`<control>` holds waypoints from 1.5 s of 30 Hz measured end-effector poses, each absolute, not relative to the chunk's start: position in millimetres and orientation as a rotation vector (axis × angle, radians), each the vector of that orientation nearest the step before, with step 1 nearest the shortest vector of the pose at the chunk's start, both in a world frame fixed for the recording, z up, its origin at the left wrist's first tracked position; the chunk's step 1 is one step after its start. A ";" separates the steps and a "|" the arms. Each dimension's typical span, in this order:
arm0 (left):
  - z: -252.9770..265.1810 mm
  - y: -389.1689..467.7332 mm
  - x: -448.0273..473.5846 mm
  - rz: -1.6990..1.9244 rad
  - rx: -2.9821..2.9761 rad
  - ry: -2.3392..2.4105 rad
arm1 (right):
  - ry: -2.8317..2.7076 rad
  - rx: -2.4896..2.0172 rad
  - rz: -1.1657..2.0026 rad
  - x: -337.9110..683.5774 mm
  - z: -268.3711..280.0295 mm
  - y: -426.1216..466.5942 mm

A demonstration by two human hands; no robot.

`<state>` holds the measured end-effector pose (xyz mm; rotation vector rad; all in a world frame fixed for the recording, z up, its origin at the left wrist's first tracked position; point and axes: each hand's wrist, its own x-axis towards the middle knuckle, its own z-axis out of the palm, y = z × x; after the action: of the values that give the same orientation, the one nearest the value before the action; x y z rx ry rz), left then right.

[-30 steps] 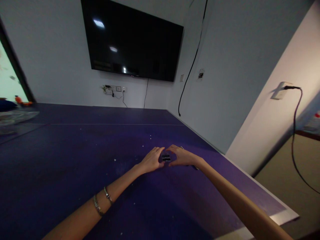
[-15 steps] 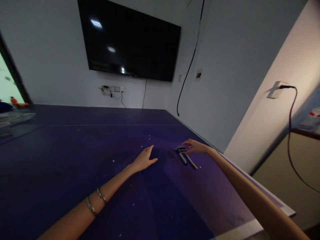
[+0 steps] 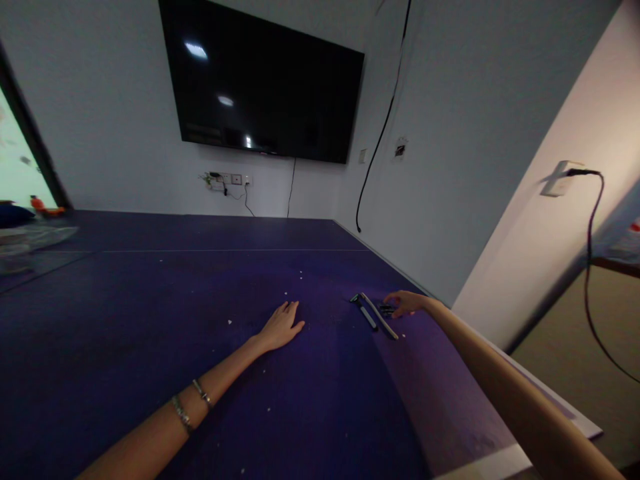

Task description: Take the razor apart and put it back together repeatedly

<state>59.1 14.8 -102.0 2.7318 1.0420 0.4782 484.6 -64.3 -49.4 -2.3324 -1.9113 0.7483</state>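
My right hand [image 3: 404, 304] is over the right side of the purple tabletop [image 3: 320, 380], its finger and thumb around a small dark object [image 3: 387, 310] whose kind I cannot make out. Just left of it lies what looks like a razor [image 3: 367, 316], with a small head at the far end and a grey handle with a dark tip. Between the two runs a thin, pale, slightly curved strip [image 3: 381, 319]. My left hand [image 3: 280, 327] rests palm down on the table, fingers stretched out and holding nothing. Two bracelets [image 3: 193, 405] circle that forearm.
A large black television [image 3: 265, 80] hangs on the wall behind the table, above sockets [image 3: 230, 179] with cords. A black cable [image 3: 383, 127] dangles at the corner. Clear plastic [image 3: 45, 237] lies at the far left. Small white specks dot the tabletop. The table's edge passes under my right arm.
My right hand has moved right with the small dark object, away from the razor and strip. My left hand has drawn slightly back to the left and flattened on the table.
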 end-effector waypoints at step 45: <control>-99.7 56.4 -88.2 0.525 2.531 1.709 | -2.164 -1.655 0.128 246.4 -100.2 -8.0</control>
<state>-88.2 56.4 -99.7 2.5312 1.7091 0.5255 246.4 -8.0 -100.2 -1.6546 -2.1636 0.1279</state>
